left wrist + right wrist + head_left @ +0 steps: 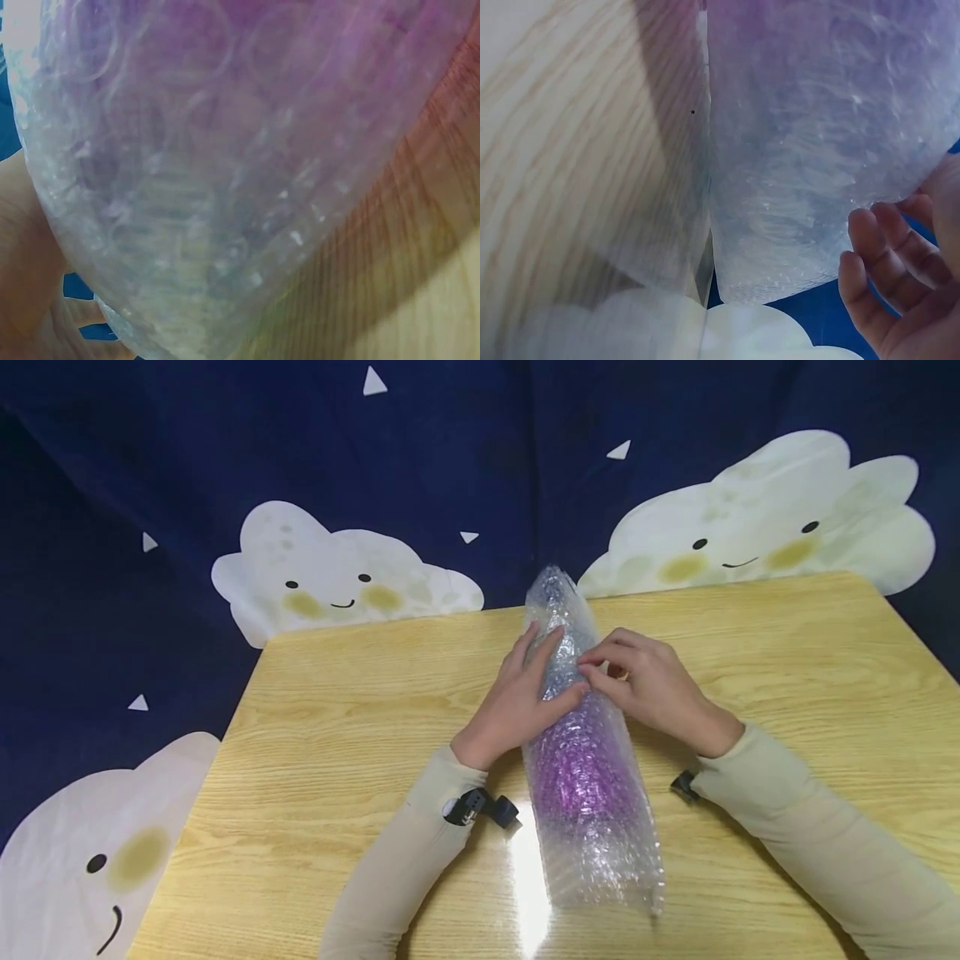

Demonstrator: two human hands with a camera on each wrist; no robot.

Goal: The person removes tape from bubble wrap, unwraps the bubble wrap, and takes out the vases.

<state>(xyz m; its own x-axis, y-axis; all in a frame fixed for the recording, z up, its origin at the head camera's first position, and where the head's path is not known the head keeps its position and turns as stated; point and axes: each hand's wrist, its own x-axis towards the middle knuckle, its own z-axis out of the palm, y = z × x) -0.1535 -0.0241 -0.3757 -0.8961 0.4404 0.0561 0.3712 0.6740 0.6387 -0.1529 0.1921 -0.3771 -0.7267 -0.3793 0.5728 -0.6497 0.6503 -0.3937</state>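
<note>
Bubble-wrapped bundle (587,777), purple showing through, lying 12 to 6 o'clock on the wood-grain table (337,760), your left hand (516,700) at its 10 o'clock, fingers spread across it, your right hand (651,683) at its 2 o'clock, thumb and fingertip pinching its surface
</note>
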